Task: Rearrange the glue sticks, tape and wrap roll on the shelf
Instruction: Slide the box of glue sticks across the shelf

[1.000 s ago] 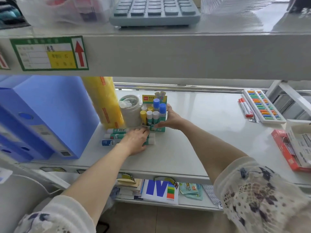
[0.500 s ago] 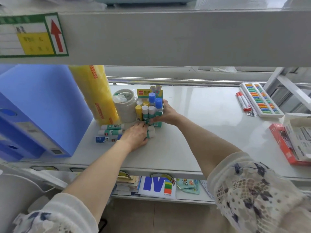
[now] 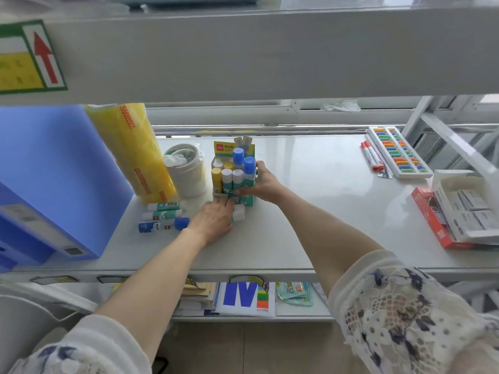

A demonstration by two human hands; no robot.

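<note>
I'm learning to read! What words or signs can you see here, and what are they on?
Red up arrow, no words: green-edged shelf label.
Big blue "M": white booklet on the lower shelf.
Too blurred to read: green-and-yellow glue stick box, lying glue sticks, yellow wrap roll, red flat box.

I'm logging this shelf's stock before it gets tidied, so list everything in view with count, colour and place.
wrap roll: one, yellow, upright, back left
tape roll: one, white, right of wrap roll
glue stick box: one, green, centre, sticks upright inside
loose glue sticks: three showing, lying front left
file boxes: blue, far left
markers: red, right
bead tray: one, multicoloured, right
red box: one, far right
left hand: over a lying stick
right hand: gripping glue stick box
</note>
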